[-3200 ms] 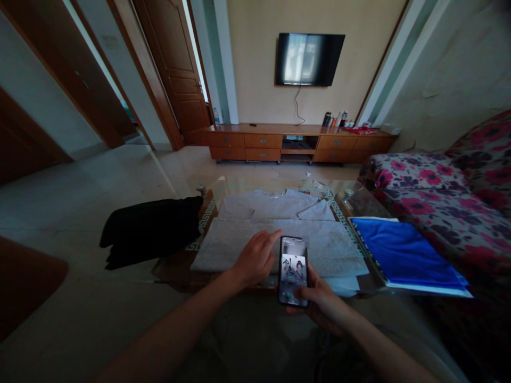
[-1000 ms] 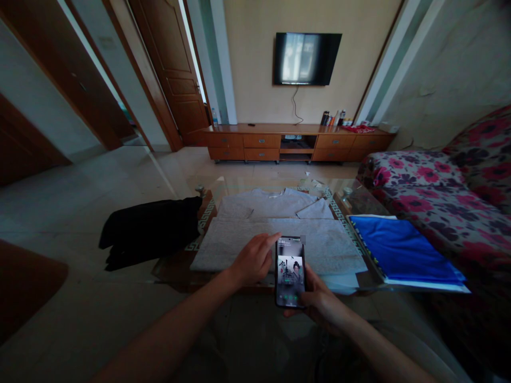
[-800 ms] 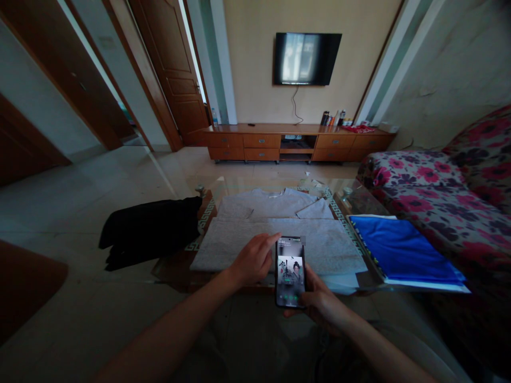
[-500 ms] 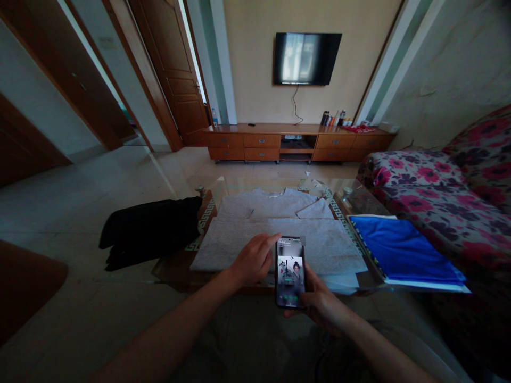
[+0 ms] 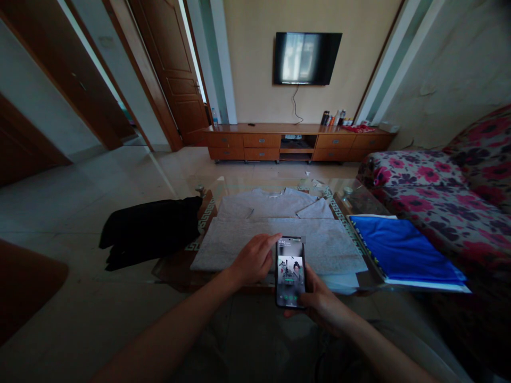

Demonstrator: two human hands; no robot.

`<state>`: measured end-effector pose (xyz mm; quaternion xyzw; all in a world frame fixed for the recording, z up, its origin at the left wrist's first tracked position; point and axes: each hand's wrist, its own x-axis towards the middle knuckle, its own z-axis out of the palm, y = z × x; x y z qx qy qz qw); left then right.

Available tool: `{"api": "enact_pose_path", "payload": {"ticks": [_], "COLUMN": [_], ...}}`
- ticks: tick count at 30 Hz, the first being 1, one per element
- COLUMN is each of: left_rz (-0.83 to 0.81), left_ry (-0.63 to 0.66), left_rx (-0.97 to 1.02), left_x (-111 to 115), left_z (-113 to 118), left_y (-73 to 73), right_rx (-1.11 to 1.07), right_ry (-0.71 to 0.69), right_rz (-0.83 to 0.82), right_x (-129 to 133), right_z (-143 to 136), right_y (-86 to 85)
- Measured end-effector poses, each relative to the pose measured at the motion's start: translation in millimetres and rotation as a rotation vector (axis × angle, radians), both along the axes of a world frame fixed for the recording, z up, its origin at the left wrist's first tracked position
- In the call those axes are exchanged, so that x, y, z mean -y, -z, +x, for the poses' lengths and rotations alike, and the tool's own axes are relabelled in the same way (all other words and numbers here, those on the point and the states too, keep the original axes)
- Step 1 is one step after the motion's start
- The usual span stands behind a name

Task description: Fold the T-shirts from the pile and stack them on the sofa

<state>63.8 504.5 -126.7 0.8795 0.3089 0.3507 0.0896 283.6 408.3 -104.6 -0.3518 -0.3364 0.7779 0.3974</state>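
My right hand (image 5: 319, 298) is closed around the lower right side of a smartphone (image 5: 290, 274), its thumb over the bottom of the lit screen. The phone is upright and tilted toward me, showing a clock line and a picture. From the left, my left hand (image 5: 253, 258) reaches to the phone's upper left corner. Its index finger is stretched out at that corner and the other fingers are partly curled; it holds nothing. Behind both hands, a grey T-shirt (image 5: 275, 213), partly folded, lies on the glass coffee table (image 5: 369, 198).
A black folded cloth (image 5: 149, 231) lies at the table's left. On its right side rests a blue folded cloth (image 5: 407, 250), next to a floral sofa (image 5: 431, 197). A wooden TV cabinet (image 5: 261, 141) stands along the far wall, below a television (image 5: 307, 58).
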Motion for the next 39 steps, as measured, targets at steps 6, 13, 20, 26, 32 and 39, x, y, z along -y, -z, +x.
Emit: {"api": "enact_pose_path", "payload": {"ticks": [6, 13, 20, 26, 32, 39], "left_rz": [0.001, 0.000, -0.007, 0.004, 0.003, 0.012], "left_ry": [0.004, -0.001, 0.003, 0.004, 0.002, 0.007], "left_rx": [-0.002, -0.006, -0.003, -0.003, 0.010, -0.008], "left_x": [-0.1, -0.5, -0.3, -0.1, -0.5, -0.6], "left_z": [0.0, -0.3, -0.6, -0.2, -0.3, -0.3], "left_y": [0.3, 1.8, 0.6, 0.3, 1.4, 1.2], "right_rx": [-0.001, 0.016, 0.000, 0.016, 0.049, 0.071], "right_ry": [-0.015, 0.004, -0.025, -0.020, -0.004, -0.018], "right_rz": [-0.001, -0.006, 0.012, 0.015, 0.040, 0.069], "right_x": [0.8, -0.6, -0.3, 0.0, -0.4, -2.0], "right_z": [1.2, 0.5, -0.5, -0.8, -1.5, -1.1], "right_y": [0.4, 2.6, -1.9, -1.6, -0.8, 3.6]}}
